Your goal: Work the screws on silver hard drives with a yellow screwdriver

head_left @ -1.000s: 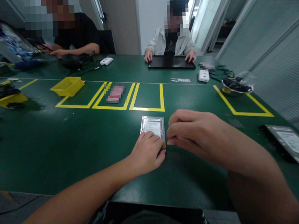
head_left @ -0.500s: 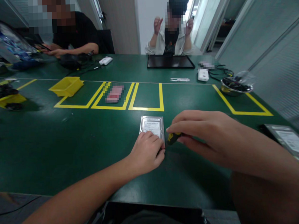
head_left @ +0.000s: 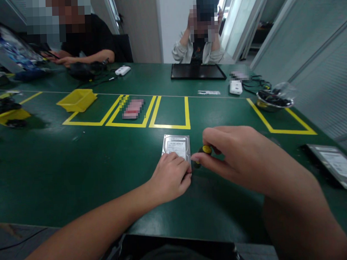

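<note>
A silver hard drive (head_left: 176, 143) with a white label lies on the green table in front of me. My left hand (head_left: 173, 176) is closed over its near end, fingers curled and thumb at the right edge, so that end is hidden. Just right of the drive, my right hand (head_left: 228, 152) is wrapped round the black and yellow handle of a screwdriver (head_left: 206, 149). Its shaft and tip are hard to make out, near the drive's right edge. Another, larger drive-like unit (head_left: 336, 162) with a white label lies at the far right.
Yellow tape outlines (head_left: 170, 126) mark the table. Farther back are a yellow tray (head_left: 78, 101), a blurred pink item (head_left: 133, 109), a metal bowl (head_left: 275, 101) of dark parts and a black panel (head_left: 198, 71). Two people (head_left: 197, 45) sit across the table.
My right hand has rolled over at the wrist, turning the screwdriver handle. My left hand and the hard drive stay put. The person opposite has raised both hands to the head.
</note>
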Demonstrator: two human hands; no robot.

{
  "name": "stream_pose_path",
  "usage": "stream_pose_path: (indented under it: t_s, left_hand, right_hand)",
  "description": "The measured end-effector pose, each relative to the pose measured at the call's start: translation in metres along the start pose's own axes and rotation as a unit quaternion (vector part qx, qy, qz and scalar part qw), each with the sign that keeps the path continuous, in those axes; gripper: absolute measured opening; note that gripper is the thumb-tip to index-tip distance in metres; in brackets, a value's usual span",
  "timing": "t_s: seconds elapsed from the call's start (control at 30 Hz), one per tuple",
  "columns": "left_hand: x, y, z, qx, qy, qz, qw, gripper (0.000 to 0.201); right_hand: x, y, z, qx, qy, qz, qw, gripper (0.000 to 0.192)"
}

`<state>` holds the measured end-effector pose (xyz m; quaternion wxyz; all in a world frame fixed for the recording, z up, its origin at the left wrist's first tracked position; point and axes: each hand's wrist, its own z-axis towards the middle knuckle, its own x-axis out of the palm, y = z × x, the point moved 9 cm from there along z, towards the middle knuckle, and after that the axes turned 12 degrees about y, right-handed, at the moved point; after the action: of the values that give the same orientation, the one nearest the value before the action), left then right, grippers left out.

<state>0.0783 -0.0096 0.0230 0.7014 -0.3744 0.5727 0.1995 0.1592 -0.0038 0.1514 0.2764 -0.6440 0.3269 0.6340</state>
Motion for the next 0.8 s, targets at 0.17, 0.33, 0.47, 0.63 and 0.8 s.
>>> stream_pose_path:
  t_s: [0.17, 0.33, 0.47, 0.63, 0.8]
  left_hand:
    - [0.000, 0.000, 0.001, -0.002, 0.012, -0.001, 1.000, 0.011]
    - [-0.001, 0.000, 0.001, -0.004, 0.017, -0.004, 1.000, 0.011]
    - [-0.001, 0.001, 0.000, -0.003, 0.014, -0.008, 1.000, 0.010]
    - [-0.002, 0.003, 0.000, -0.003, 0.008, -0.009, 1.000, 0.010]
    - [-0.002, 0.002, 0.000, -0.002, 0.004, -0.009, 1.000, 0.010]
  right_hand:
    - [0.000, 0.002, -0.002, -0.023, 0.010, 0.032, 0.999, 0.015]
    - [-0.004, 0.006, -0.004, -0.068, 0.007, 0.060, 0.996, 0.011]
    - [-0.005, 0.009, -0.005, -0.114, 0.022, 0.108, 0.987, 0.021]
    - [-0.009, 0.016, -0.008, -0.151, 0.031, 0.155, 0.976, 0.025]
    - [-0.005, 0.017, -0.008, -0.140, 0.049, 0.167, 0.975, 0.015]
